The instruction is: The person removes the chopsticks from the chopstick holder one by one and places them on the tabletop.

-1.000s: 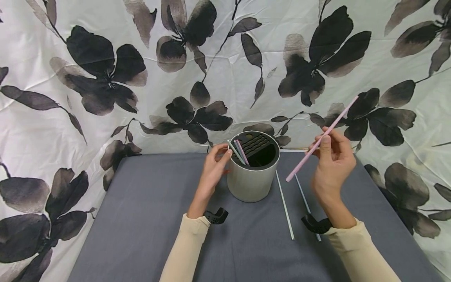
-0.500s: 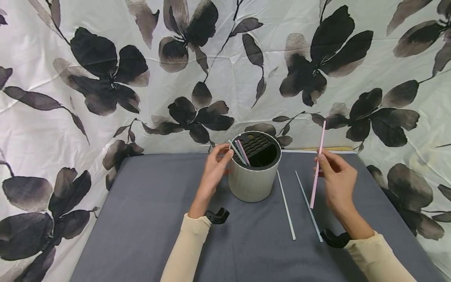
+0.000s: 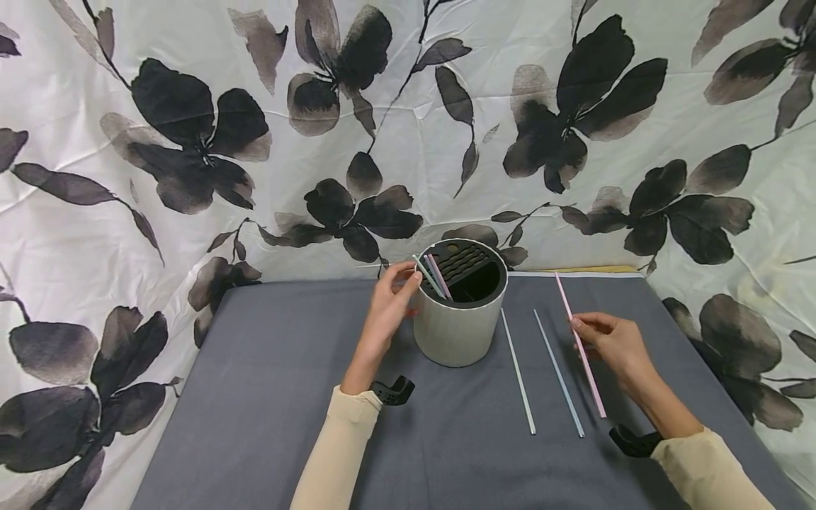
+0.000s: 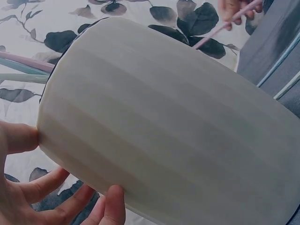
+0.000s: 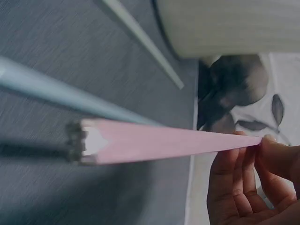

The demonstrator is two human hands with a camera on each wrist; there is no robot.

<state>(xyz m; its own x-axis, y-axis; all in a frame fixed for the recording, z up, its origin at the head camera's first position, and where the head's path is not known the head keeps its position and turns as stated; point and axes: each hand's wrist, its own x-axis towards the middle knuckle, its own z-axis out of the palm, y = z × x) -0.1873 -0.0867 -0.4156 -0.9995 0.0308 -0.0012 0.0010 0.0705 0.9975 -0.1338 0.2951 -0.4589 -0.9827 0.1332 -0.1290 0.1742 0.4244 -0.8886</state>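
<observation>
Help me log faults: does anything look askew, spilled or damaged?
Nothing looks spilled, and the container stands upright. In the right wrist view, the near end of the pink stick looks ragged and dark against its smooth length, though blur leaves damage uncertain.

The left hand point(image 3: 389, 301) has its fingers spread while the right hand point(image 3: 613, 348) pinches, well apart.

Six sticks point(image 3: 589, 375), one cup point(image 3: 452, 336), two hands.
Three sticks show in the cup; two lie on the one table point(image 3: 274, 397), a green stick point(image 3: 518, 371) on the left and a blue stick point(image 3: 558, 372) on the right; one is pink, in the right hand point(image 3: 615, 347). One left hand point(image 3: 389, 301) makes two. There are two sleeves point(image 3: 334, 453) at the near side, two black wrist devices point(image 3: 393, 390) and one floral cloth point(image 3: 478, 42) at the far side.
</observation>
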